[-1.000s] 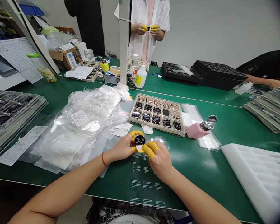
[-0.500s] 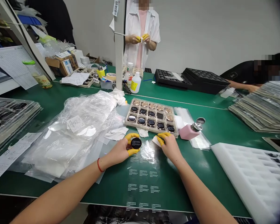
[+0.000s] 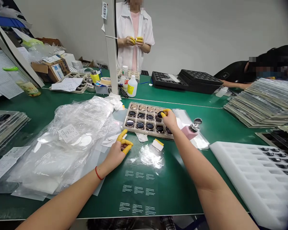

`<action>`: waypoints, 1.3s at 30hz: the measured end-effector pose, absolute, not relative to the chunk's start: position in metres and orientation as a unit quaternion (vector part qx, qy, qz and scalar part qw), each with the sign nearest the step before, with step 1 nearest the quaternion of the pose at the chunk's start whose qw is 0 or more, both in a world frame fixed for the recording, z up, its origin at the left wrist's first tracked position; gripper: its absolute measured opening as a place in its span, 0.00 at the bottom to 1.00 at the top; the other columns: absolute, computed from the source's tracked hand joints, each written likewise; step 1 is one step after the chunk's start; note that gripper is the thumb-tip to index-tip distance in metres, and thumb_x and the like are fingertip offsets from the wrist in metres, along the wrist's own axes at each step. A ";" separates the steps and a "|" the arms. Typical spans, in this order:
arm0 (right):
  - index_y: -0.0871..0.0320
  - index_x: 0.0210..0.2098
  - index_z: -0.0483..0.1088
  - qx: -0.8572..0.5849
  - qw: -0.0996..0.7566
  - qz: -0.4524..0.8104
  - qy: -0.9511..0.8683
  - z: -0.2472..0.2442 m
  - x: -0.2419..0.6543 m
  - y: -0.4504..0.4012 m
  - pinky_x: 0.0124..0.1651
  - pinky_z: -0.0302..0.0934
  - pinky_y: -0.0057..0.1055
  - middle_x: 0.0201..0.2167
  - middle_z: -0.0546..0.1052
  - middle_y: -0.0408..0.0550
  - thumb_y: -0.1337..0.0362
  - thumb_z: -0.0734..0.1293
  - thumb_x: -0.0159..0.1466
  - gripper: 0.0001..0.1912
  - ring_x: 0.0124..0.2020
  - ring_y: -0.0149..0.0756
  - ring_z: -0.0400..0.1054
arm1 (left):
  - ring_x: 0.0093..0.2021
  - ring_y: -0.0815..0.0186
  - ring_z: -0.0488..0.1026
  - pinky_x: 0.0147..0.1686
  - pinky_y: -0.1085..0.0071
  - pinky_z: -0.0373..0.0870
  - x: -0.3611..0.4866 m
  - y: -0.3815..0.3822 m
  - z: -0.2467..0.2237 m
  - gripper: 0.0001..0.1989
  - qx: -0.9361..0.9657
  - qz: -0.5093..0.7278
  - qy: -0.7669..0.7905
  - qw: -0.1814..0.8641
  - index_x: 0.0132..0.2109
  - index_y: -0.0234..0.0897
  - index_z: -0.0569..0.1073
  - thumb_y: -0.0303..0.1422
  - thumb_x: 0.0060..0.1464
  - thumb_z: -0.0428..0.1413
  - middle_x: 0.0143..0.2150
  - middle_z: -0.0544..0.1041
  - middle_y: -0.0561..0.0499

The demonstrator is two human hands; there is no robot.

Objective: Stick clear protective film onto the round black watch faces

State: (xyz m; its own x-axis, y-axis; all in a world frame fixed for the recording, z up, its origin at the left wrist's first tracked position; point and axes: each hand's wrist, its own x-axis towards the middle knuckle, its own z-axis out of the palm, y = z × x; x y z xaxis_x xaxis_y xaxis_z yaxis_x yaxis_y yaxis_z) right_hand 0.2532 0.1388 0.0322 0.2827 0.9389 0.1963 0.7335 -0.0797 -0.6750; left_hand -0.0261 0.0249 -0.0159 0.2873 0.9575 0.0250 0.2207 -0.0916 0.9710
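A: Where is the black disc [image 3: 160, 114]?

B: In the right hand [image 3: 170, 120], above the clear tray [image 3: 134, 130], at the fourth compartment of the tray's middle row, counting from the left. I can't tell whether the disc touches the compartment.

A: And the grip?

B: Narrow. Thumb and fingertips, in yellow finger covers [image 3: 167, 110], pinch the disc by its edge.

A: What about the left hand [image 3: 117, 150]?

B: It is in front of the tray's left corner, with thumb and fingers loosely parted and nothing visible between them.

A: What sits in the tray itself?

B: Gold pieces [image 3: 142, 108] along its back row, black-faced discs [image 3: 140, 125] in its front row and the left part of its middle row.

A: And around it?

B: In front of the tray, a white and yellow pad [image 3: 157, 145] and, nearer the person, a clear printed sheet [image 3: 140, 191]. Left of the tray, a heap of plastic bags [image 3: 72, 127]. Just right of it, a pink bottle [image 3: 188, 132], partly hidden by the forearm; farther right, a white foam block [image 3: 227, 166].
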 end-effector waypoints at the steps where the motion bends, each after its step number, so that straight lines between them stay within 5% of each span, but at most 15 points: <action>1: 0.62 0.41 0.70 -0.724 0.337 0.139 -0.585 0.030 0.260 0.146 0.42 0.61 0.39 0.32 0.73 0.52 0.67 0.60 0.59 0.13 0.36 0.41 0.66 | 0.37 0.65 0.72 0.40 0.66 0.70 -0.027 0.025 -0.018 0.31 0.648 0.367 0.465 0.479 0.63 0.41 0.51 0.33 0.54 0.52 0.42 0.76 0.49; 5: 0.62 0.41 0.73 -0.717 0.312 0.082 -0.618 0.025 0.254 0.137 0.54 0.53 0.46 0.41 0.72 0.58 0.70 0.60 0.58 0.13 0.49 0.49 0.61 | 0.34 0.64 0.72 0.33 0.68 0.69 -0.029 0.025 -0.025 0.21 0.700 0.308 0.483 0.426 0.54 0.39 0.65 0.32 0.51 0.54 0.39 0.76 0.47; 8: 0.59 0.45 0.72 -0.622 0.306 0.059 -0.718 0.031 0.225 0.100 0.56 0.52 0.45 0.47 0.71 0.55 0.67 0.60 0.61 0.14 0.51 0.47 0.60 | 0.31 0.63 0.71 0.32 0.68 0.68 -0.029 0.023 -0.024 0.15 0.715 0.283 0.501 0.398 0.48 0.38 0.70 0.30 0.51 0.53 0.31 0.74 0.49; 11: 0.54 0.46 0.71 -0.462 0.244 0.151 -0.839 0.038 0.195 0.056 0.51 0.57 0.43 0.44 0.74 0.50 0.64 0.61 0.63 0.13 0.46 0.43 0.64 | 0.33 0.66 0.71 0.37 0.67 0.69 -0.028 0.019 -0.016 0.24 0.691 0.356 0.465 0.423 0.58 0.41 0.62 0.29 0.53 0.53 0.35 0.75 0.50; 15: 0.54 0.49 0.67 -0.461 0.213 0.346 -0.789 0.036 0.181 0.024 0.45 0.62 0.39 0.40 0.75 0.48 0.64 0.62 0.62 0.15 0.40 0.39 0.68 | 0.36 0.68 0.72 0.48 0.63 0.68 -0.027 0.013 -0.008 0.37 0.663 0.454 0.406 0.435 0.65 0.45 0.43 0.30 0.54 0.54 0.45 0.76 0.49; 18: 0.53 0.48 0.66 -0.461 0.259 0.440 -0.726 0.032 0.183 0.023 0.41 0.64 0.36 0.41 0.74 0.47 0.63 0.61 0.63 0.13 0.37 0.36 0.69 | 0.46 0.62 0.73 0.54 0.58 0.65 -0.027 0.009 -0.007 0.34 0.696 0.421 0.395 0.426 0.64 0.43 0.48 0.31 0.54 0.55 0.48 0.76 0.46; 21: 0.52 0.45 0.69 -0.444 0.290 0.353 -0.771 0.035 0.181 0.023 0.46 0.62 0.40 0.42 0.74 0.48 0.61 0.61 0.64 0.11 0.42 0.39 0.68 | 0.48 0.59 0.73 0.53 0.58 0.66 -0.027 0.006 -0.010 0.23 0.706 0.388 0.417 0.421 0.58 0.41 0.62 0.33 0.56 0.52 0.42 0.79 0.48; 24: 0.54 0.48 0.69 -0.412 0.262 0.205 -0.849 0.042 0.174 0.017 0.53 0.54 0.48 0.49 0.70 0.54 0.56 0.66 0.61 0.17 0.50 0.47 0.62 | 0.44 0.60 0.75 0.54 0.57 0.66 -0.027 0.005 -0.013 0.22 0.685 0.420 0.436 0.405 0.58 0.42 0.62 0.34 0.57 0.51 0.39 0.80 0.49; 28: 0.54 0.46 0.68 -0.368 0.158 0.295 -0.867 0.043 0.169 0.008 0.43 0.61 0.37 0.38 0.76 0.48 0.58 0.66 0.60 0.15 0.37 0.39 0.68 | 0.47 0.61 0.75 0.61 0.55 0.56 -0.028 0.004 -0.013 0.34 0.666 0.475 0.415 0.397 0.65 0.42 0.49 0.34 0.54 0.55 0.45 0.79 0.49; 31: 0.53 0.41 0.71 -0.330 0.085 0.414 -0.844 0.042 0.178 0.018 0.31 0.61 0.27 0.31 0.77 0.41 0.59 0.63 0.63 0.09 0.28 0.32 0.68 | 0.45 0.59 0.76 0.57 0.57 0.63 -0.029 0.004 -0.008 0.32 0.657 0.435 0.415 0.455 0.62 0.40 0.55 0.36 0.53 0.56 0.44 0.79 0.48; 34: 0.52 0.40 0.72 -0.450 0.108 0.349 -0.815 0.048 0.206 0.048 0.36 0.62 0.25 0.37 0.77 0.40 0.57 0.61 0.64 0.11 0.34 0.32 0.69 | 0.42 0.58 0.77 0.53 0.57 0.68 -0.026 0.006 -0.004 0.26 0.619 0.396 0.434 0.522 0.57 0.38 0.62 0.40 0.53 0.56 0.43 0.80 0.46; 36: 0.51 0.41 0.72 -0.661 0.158 0.166 -0.715 0.052 0.231 0.077 0.40 0.61 0.26 0.41 0.76 0.41 0.59 0.59 0.65 0.12 0.39 0.33 0.69 | 0.44 0.58 0.77 0.53 0.57 0.68 -0.023 0.010 -0.003 0.27 0.578 0.399 0.441 0.558 0.57 0.35 0.62 0.42 0.52 0.56 0.44 0.79 0.44; 39: 0.60 0.47 0.69 -0.764 0.154 0.075 -0.622 0.052 0.266 0.116 0.45 0.59 0.37 0.47 0.72 0.57 0.68 0.56 0.64 0.16 0.47 0.44 0.66 | 0.46 0.58 0.75 0.53 0.57 0.68 -0.020 0.016 -0.002 0.30 0.542 0.396 0.443 0.594 0.55 0.34 0.62 0.43 0.48 0.58 0.48 0.77 0.41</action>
